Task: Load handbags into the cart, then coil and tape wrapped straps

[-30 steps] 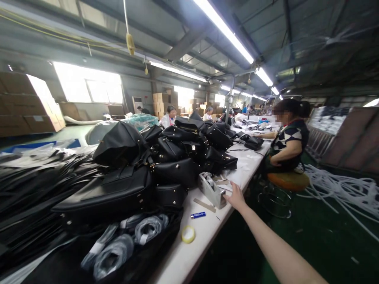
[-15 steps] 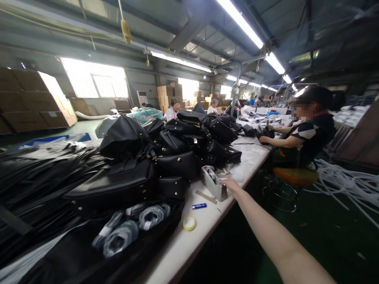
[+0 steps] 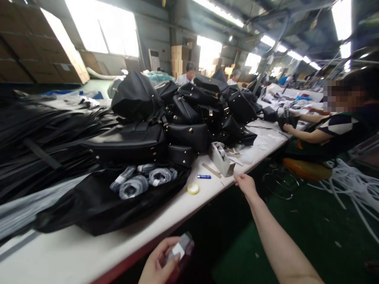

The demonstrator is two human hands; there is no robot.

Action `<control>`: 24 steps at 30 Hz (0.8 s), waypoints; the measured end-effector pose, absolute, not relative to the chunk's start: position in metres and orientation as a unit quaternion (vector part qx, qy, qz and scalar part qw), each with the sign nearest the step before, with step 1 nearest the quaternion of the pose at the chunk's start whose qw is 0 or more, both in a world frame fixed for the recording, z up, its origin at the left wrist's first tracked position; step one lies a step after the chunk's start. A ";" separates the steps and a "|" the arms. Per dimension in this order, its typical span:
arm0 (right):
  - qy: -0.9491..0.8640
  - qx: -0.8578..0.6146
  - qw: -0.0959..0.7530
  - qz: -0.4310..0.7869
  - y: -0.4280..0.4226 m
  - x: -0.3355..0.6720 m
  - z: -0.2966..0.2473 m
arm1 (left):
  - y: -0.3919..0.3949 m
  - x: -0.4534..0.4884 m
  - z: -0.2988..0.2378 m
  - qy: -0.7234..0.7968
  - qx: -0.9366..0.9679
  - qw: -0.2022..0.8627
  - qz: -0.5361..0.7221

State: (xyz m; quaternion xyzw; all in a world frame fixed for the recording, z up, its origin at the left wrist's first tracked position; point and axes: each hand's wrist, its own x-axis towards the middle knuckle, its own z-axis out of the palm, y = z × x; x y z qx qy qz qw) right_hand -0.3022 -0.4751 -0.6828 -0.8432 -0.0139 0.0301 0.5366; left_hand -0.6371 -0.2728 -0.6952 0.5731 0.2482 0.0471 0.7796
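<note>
Reaching out with the right hand (image 3: 245,185) to the front edge of the long white worktop (image 3: 74,256), just beside a grey desk tape dispenser (image 3: 221,159) standing near that edge. Fingers drawn close together and pointing toward the dispenser's foot; cannot tell whether anything is pinched between them. Holding, low and close to the body in the left hand (image 3: 156,268), a small dark packet with a white label (image 3: 181,249), thumb on top and fingers wrapped underneath, below the worktop's edge and off its surface. Lying on the worktop left of the right hand: a thin blue lighter (image 3: 204,176), a flat tan strip (image 3: 211,170) between lighter and dispenser, and a small yellow roll of tape (image 3: 193,188) nearer the camera. Heaped behind these, a pile of black leather handbags with metal studs (image 3: 183,118), and in front of it a few grey film-wrapped bundles (image 3: 142,182) resting on a black sheet (image 3: 97,205). Seated farther along the same worktop on a round orange stool (image 3: 308,170), a co-worker in a checked top (image 3: 340,126), hands on a black piece, well apart from the right hand.
</note>
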 end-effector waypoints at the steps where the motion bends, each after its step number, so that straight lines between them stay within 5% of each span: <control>1: -0.030 -0.838 0.543 0.049 -0.469 -0.322 -0.683 | -0.274 -0.636 -0.690 0.254 0.597 0.757 0.073; 10: -0.189 -0.617 0.655 0.393 -0.399 -0.524 -0.663 | -0.271 -0.636 -0.681 0.285 0.647 0.677 0.204; 24: -0.138 -0.645 0.603 0.449 -0.364 -0.550 -0.685 | -0.260 -0.659 -0.684 0.235 0.688 0.648 0.228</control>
